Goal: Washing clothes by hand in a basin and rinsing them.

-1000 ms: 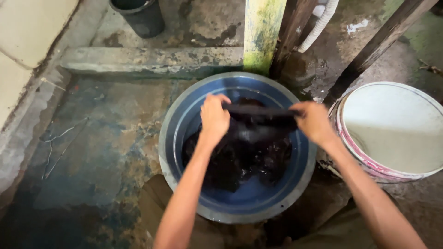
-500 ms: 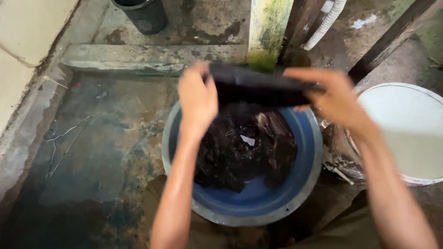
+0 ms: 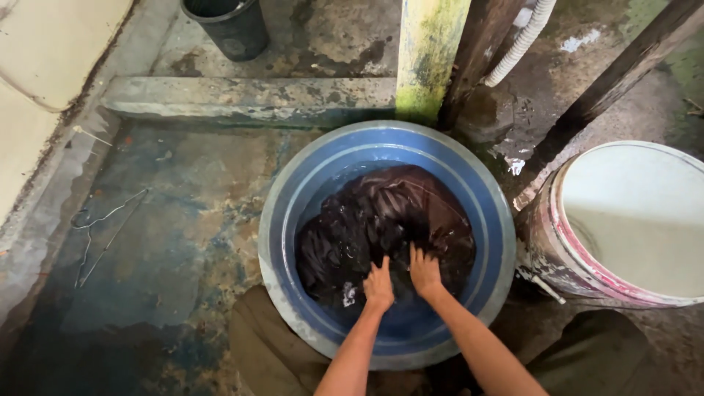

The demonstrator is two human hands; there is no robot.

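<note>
Dark garment (image 3: 381, 227) lies soaked inside blue basin (image 3: 484, 220), sunk in shallow water. Left hand (image 3: 378, 285) and right hand (image 3: 424, 270) side by side, fingers spread, pressing flat on cloth, not clamped. Cloth likely heavy, limp, slippery; best gripped by bunched edge. White bucket (image 3: 557, 242) right of basin, contents unclear.

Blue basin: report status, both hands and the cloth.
Left hand and right hand pressed on dark wet cloth. Cloth inside blue basin. White bucket alongside, nothing blocking.
</note>
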